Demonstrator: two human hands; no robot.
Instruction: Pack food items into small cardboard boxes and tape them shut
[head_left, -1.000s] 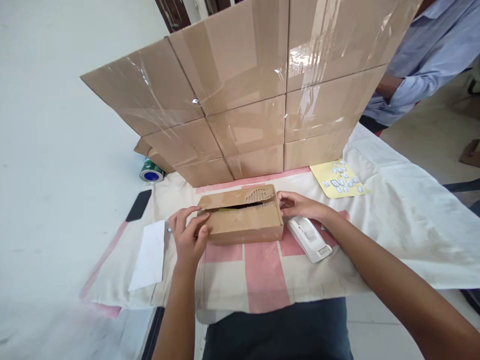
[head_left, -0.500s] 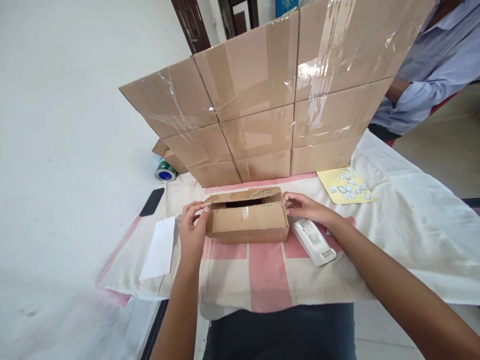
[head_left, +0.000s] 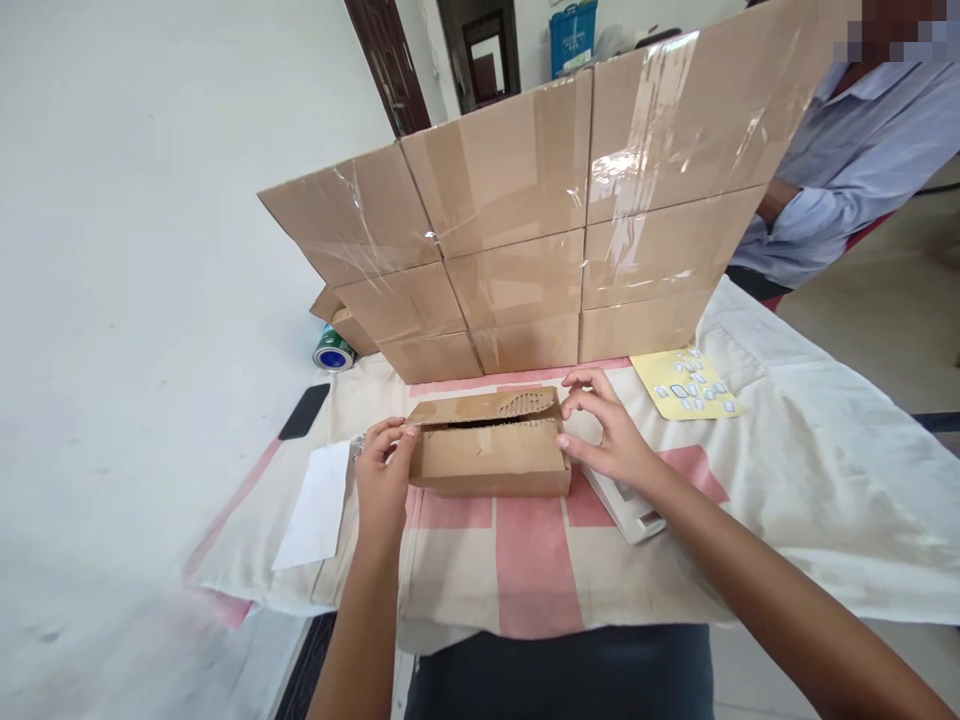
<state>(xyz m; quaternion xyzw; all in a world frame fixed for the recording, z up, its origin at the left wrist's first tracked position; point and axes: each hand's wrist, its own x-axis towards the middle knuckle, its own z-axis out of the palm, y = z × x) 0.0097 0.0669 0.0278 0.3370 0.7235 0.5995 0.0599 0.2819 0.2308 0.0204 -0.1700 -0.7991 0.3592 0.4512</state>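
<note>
A small cardboard box (head_left: 491, 462) lies on the cloth-covered table, its two top flaps nearly meeting over a narrow dark gap. Corrugation shows through a torn patch on the rear flap. At the box's left end, my left hand (head_left: 384, 462) pinches the corner between thumb and fingers. My right hand (head_left: 604, 430) is at the right end, fingers spread and curved, thumb by the box's edge. Partly under that hand is a white tape dispenser (head_left: 628, 505).
A tall taped cardboard panel (head_left: 517, 240) stands behind the box. Around lie a black phone (head_left: 304, 411), white paper (head_left: 315, 505), a green can (head_left: 333, 350) and a yellow sheet (head_left: 682, 385) with small pieces. A person (head_left: 847, 190) is at the right.
The gap between the box's flaps has narrowed. My right hand has opened wider and now covers part of the tape dispenser. My left hand keeps its place at the left corner.
</note>
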